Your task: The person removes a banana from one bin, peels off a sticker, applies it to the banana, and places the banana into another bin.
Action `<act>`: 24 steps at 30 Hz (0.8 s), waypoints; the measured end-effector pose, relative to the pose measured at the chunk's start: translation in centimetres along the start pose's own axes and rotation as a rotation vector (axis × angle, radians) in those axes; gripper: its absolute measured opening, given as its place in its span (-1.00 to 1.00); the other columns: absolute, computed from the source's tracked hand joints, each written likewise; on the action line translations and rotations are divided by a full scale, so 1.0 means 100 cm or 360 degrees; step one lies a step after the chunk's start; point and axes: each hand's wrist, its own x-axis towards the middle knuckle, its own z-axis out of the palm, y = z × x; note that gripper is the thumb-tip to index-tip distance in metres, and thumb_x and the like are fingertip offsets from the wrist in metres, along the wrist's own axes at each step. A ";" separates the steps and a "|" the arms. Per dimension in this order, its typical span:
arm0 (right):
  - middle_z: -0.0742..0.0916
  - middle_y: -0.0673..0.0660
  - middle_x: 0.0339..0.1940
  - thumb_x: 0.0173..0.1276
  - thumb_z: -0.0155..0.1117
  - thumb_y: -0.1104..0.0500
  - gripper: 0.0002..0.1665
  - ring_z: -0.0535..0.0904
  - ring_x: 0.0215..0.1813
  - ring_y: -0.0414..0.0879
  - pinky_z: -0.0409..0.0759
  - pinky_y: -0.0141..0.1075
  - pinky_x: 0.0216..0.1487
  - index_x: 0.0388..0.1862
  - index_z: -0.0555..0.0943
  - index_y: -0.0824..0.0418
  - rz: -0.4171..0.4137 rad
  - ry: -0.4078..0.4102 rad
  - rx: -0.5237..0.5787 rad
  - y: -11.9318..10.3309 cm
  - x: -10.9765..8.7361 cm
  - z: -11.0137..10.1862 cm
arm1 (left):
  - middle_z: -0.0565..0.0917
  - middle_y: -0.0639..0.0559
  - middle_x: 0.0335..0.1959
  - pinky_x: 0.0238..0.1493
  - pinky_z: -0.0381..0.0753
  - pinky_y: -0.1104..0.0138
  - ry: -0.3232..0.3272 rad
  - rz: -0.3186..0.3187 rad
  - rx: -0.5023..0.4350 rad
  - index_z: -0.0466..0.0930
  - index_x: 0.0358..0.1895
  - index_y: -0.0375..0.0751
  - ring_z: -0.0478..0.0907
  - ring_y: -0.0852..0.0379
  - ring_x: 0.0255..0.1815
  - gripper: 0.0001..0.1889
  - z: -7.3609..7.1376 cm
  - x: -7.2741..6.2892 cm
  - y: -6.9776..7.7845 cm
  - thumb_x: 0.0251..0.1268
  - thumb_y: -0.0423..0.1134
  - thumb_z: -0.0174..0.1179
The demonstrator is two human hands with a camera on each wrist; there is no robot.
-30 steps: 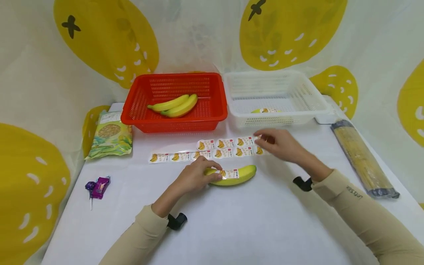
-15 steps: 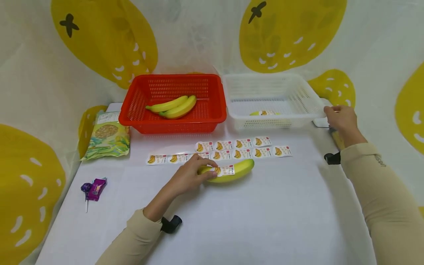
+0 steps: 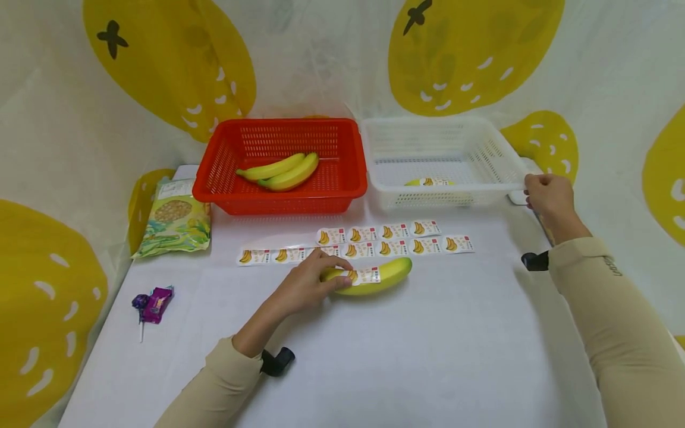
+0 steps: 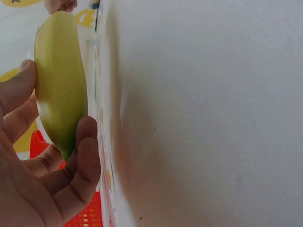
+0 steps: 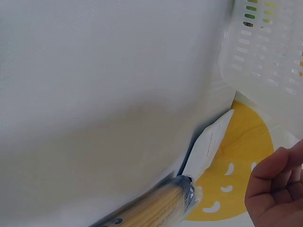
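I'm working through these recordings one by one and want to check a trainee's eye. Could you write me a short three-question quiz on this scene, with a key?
1. True or false: the red basket holds three bananas.
2. What is the right hand touching? A) the red basket; B) the white basket; C) the lollipop.
3. Fill in: the left hand grips a banana that bears a printed ____.

Key:
1. False; two bananas show in it.
2. B, at its front right corner.
3. Sticker.
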 end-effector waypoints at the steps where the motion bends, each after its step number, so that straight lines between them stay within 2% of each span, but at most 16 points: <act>1: 0.51 0.19 0.06 0.59 -0.25 -0.28 -0.12 0.48 -0.04 -0.02 0.52 -0.59 -0.30 0.60 0.20 0.30 0.0008 -0.0004 0.0009 0.002 0.001 -0.002 | 0.47 0.07 -0.07 -0.21 0.38 0.27 -0.0006 0.0002 0.0003 0.71 0.05 0.29 0.44 0.08 -0.12 -0.75 0.000 0.002 0.002 0.32 0.03 0.36; 5: 0.51 0.15 0.01 0.58 -0.24 -0.30 -0.12 0.49 -0.08 -0.04 0.55 -0.57 -0.28 0.59 0.23 0.30 0.0012 0.0003 0.0029 0.008 0.003 -0.010 | 0.48 0.07 -0.05 -0.18 0.40 0.27 -0.0028 0.0034 0.0013 0.69 0.06 0.30 0.44 0.08 -0.09 -0.75 -0.002 0.007 0.009 0.35 0.04 0.33; 8: 0.52 0.15 0.02 0.57 -0.23 -0.29 -0.12 0.49 -0.09 -0.06 0.55 -0.57 -0.28 0.59 0.24 0.29 0.0025 0.0011 0.0036 0.010 0.003 -0.015 | 0.49 0.05 -0.03 -0.11 0.42 0.24 -0.0022 0.0100 0.0018 0.67 0.10 0.29 0.44 0.08 -0.05 -0.72 -0.011 0.010 0.019 0.36 0.05 0.32; 11: 0.53 0.16 0.03 0.57 -0.22 -0.28 -0.13 0.49 -0.11 -0.08 0.54 -0.58 -0.29 0.58 0.25 0.30 0.0018 0.0027 0.0027 0.011 0.002 -0.019 | 0.49 0.02 -0.03 -0.09 0.43 0.21 0.0008 0.0185 0.0027 0.65 0.16 0.25 0.44 0.05 -0.05 -0.68 -0.028 0.015 0.035 0.38 0.05 0.30; 14: 0.54 0.18 0.01 0.58 -0.22 -0.27 -0.15 0.50 -0.17 -0.11 0.53 -0.58 -0.32 0.55 0.29 0.33 -0.0017 0.0046 0.0003 0.010 0.000 -0.021 | 0.45 -0.03 -0.03 -0.14 0.44 0.19 0.0031 0.0276 0.0029 0.61 0.20 0.17 0.42 0.00 -0.08 -0.66 -0.051 0.026 0.057 0.42 0.02 0.27; 17: 0.56 0.22 0.02 0.60 -0.21 -0.24 -0.18 0.50 -0.20 -0.11 0.53 -0.57 -0.33 0.52 0.33 0.35 -0.0040 0.0059 -0.0014 0.007 -0.001 -0.018 | 0.42 -0.06 -0.02 -0.10 0.46 0.16 0.0063 0.0349 0.0039 0.59 0.21 0.10 0.37 -0.01 -0.02 -0.67 -0.076 0.043 0.083 0.45 -0.03 0.24; 20: 0.56 0.26 0.06 0.61 -0.20 -0.23 -0.20 0.49 -0.18 -0.07 0.50 -0.55 -0.32 0.50 0.35 0.35 -0.0058 0.0052 -0.0041 0.003 -0.002 -0.013 | 0.43 -0.09 0.03 -0.01 0.45 0.15 0.0102 0.0390 0.0081 0.55 0.22 0.04 0.32 -0.01 0.08 -0.67 -0.096 0.068 0.107 0.48 -0.05 0.21; 24: 0.57 0.30 0.05 0.62 -0.20 -0.22 -0.23 0.49 -0.16 -0.02 0.49 -0.49 -0.30 0.43 0.40 0.36 -0.0133 0.0031 -0.0078 -0.001 -0.004 -0.003 | 0.42 -0.13 0.16 0.10 0.49 0.15 0.0109 0.0363 0.0118 0.52 0.24 0.00 0.31 -0.03 0.22 -0.66 -0.108 0.106 0.127 0.50 -0.05 0.19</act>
